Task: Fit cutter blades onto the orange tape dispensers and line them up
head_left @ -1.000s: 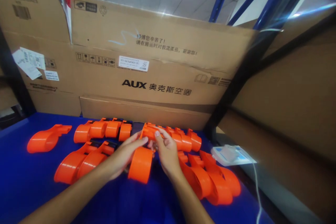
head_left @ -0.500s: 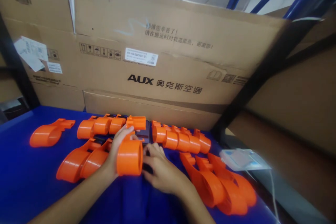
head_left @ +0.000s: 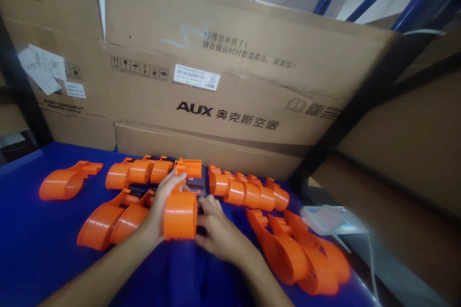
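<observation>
My left hand is wrapped round an orange plastic part, held upright over the blue surface. This part has a wide round loop at the bottom and a ribbed block at the top. Close to its right edge is my right hand, with its fingers curled together. Whatever those fingers pinch is dark or in shadow, and I cannot make it out. Just behind the hands, a dark flat object shows in part. To the left lie similar orange loops with black pieces, partly covered by my left hand and forearm.
One orange loop lies alone at far left. Several stand in a row right of the hands, with larger ones nearer me. A clear plastic-looking item with a white cord sits at the right edge. Cardboard boxes wall the back.
The view has shifted slightly. My left hand and the orange part sit a touch further right; both hands otherwise keep nearly the same pose.
</observation>
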### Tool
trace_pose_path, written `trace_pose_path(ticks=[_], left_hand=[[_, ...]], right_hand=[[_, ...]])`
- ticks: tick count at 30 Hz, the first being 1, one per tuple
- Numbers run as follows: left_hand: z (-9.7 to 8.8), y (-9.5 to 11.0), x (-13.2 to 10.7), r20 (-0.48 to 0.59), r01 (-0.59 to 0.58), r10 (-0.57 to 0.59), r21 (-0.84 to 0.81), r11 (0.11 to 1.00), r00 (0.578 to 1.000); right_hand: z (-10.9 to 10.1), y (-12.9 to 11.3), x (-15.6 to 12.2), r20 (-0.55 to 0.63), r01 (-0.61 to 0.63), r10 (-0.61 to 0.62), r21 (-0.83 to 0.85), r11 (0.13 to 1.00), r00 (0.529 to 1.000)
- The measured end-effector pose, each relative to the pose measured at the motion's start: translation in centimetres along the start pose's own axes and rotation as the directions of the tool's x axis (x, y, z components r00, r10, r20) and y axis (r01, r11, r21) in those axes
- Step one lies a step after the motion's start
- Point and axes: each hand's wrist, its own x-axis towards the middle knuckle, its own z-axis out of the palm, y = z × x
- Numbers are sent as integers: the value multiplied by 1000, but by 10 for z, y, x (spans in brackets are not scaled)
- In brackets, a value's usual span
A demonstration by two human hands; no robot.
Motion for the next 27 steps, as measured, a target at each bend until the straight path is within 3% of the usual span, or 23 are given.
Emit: trace_pose_path(ticks=[18,27], left_hand=[[-1,0,1,-7,26,-26,-21,999,1000],[5,6,-6,0,27,-27,-69,997,1000]], right_hand=[[5,3,4,-64,41,-44,-38,998,997],[9,-14,21,-219,-64,108,196,979,970]])
